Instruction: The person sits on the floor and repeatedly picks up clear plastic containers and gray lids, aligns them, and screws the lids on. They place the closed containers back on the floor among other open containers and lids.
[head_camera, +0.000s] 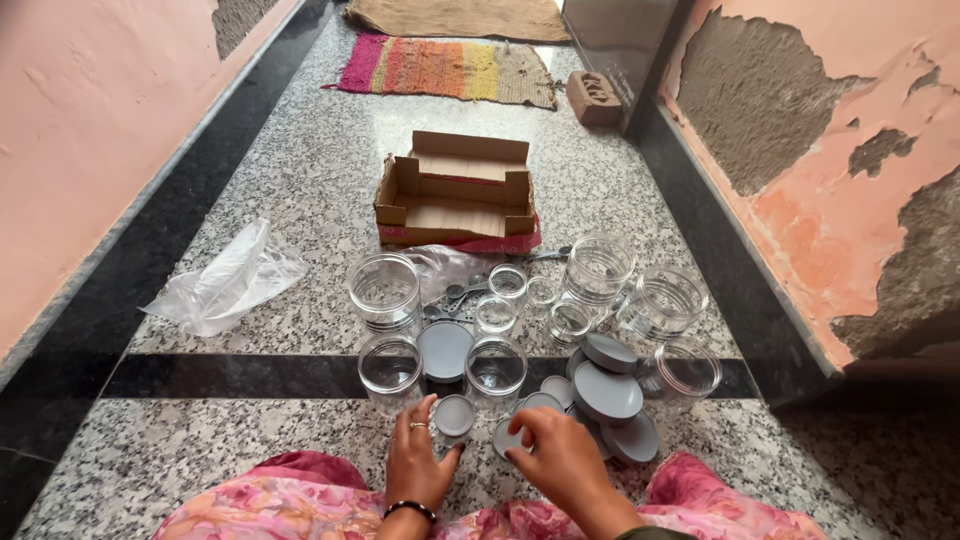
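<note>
Head view: sitting on the granite floor. My left hand is open, fingers touching a small grey lid. My right hand is curled over another small lid, fingertips on it; can't tell if it's gripped. Clear jars and a grey lid pile sit just beyond. Cardboard box farther out, plastic bag toward the left wall.

Clear glossy jars, matt grey lids, polished speckled stone.
By the fingertips, smooth matt plastic lids; beyond them, shiny transparent jars, rough brown cardboard box, crinkled plastic bag, glossy granite floor.
</note>
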